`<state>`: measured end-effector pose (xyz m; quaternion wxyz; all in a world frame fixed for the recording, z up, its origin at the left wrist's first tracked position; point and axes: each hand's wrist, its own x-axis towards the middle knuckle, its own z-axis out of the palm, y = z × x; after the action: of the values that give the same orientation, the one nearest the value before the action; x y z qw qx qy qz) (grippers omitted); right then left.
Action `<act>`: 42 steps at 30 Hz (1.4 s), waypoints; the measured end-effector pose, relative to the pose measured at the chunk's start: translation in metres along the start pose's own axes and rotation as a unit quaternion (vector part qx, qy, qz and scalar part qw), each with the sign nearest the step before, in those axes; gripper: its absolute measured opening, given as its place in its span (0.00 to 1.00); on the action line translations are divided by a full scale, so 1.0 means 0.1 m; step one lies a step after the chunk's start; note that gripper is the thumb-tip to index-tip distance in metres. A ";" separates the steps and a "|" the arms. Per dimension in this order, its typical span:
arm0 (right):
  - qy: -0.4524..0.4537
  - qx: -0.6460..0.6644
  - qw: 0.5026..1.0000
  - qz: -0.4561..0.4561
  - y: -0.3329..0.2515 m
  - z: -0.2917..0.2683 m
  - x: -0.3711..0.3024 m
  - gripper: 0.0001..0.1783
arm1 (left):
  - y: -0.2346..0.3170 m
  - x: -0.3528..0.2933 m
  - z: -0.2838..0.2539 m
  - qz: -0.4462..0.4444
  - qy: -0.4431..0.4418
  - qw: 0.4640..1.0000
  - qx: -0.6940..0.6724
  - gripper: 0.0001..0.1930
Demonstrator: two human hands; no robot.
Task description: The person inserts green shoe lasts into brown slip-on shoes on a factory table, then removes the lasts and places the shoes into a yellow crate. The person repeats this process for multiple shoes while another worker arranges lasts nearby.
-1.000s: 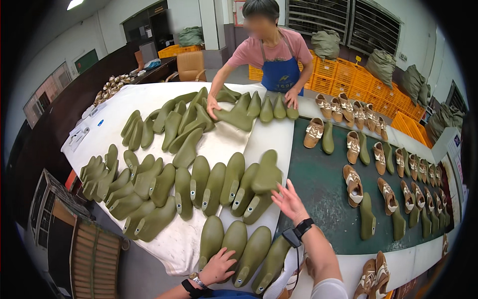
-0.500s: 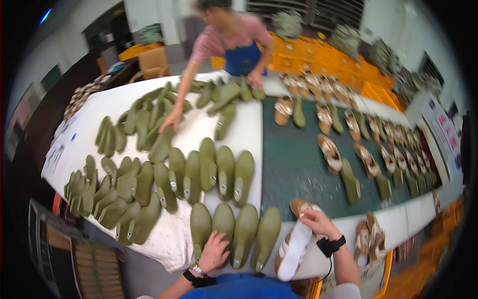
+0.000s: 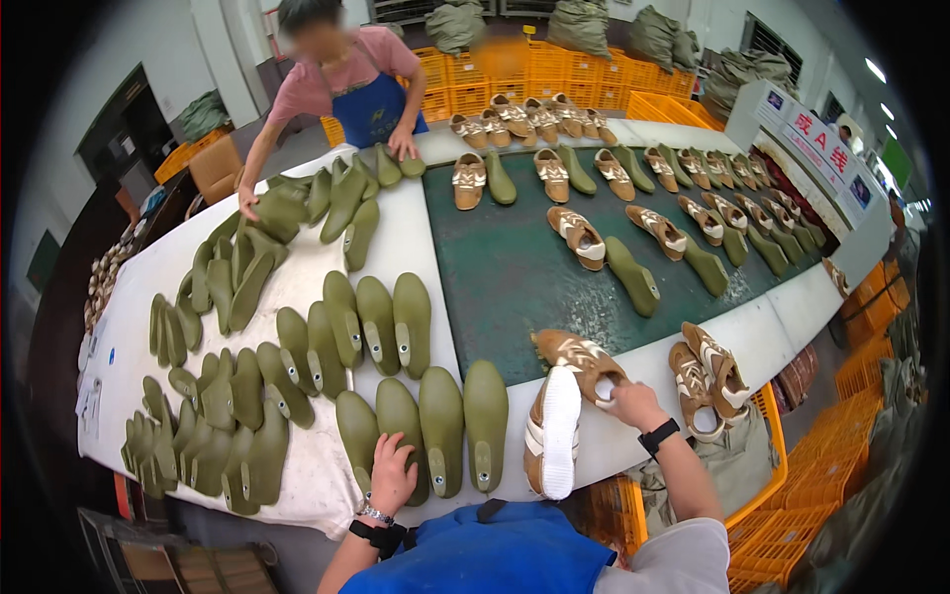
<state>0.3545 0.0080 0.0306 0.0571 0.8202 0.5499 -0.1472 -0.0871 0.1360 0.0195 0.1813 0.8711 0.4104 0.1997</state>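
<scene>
My left hand (image 3: 393, 475) has its fingers curled over the heel end of an olive-green shoe last (image 3: 398, 411), one of several standing in a row at the near edge. My right hand (image 3: 633, 404) grips a brown sneaker with white stripes (image 3: 572, 354) at its heel opening. The toe of that sneaker points to the far left, over the green belt's edge. Just beside it another brown sneaker (image 3: 535, 450) lies on its side, its white sole (image 3: 561, 436) showing.
More olive lasts (image 3: 252, 381) cover the white table (image 3: 134, 327) at left. A co-worker's hand (image 3: 249, 201) touches lasts at the far side. Sneakers and lasts stand on the green belt (image 3: 485, 297). At right, a sneaker pair (image 3: 717, 371) sits above an orange crate (image 3: 782, 426).
My right hand has moved from beside the white sole to the other sneaker's heel opening. My left hand stays at the lasts. The co-worker's arm has shifted among the far lasts; the view has swung right.
</scene>
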 end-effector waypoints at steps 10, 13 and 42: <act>0.087 0.012 0.978 -0.189 -0.80 -1.12 -0.07 0.16 | 0.02 -0.03 0.17 -0.046 0.070 0.996 -0.018 0.12; 0.084 0.070 0.937 -0.333 -1.50 -1.47 0.29 0.16 | 0.05 -0.03 0.19 -0.047 0.086 0.995 0.001 0.11; 0.081 0.017 0.997 0.005 -0.10 -0.25 2.90 0.19 | 0.22 0.08 0.04 -0.094 0.089 0.991 -0.040 0.09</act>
<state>0.4517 0.2752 -0.0333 -0.0014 0.8329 0.5462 -0.0894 -0.0663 0.1284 0.0280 0.1967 0.7997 0.4966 0.2743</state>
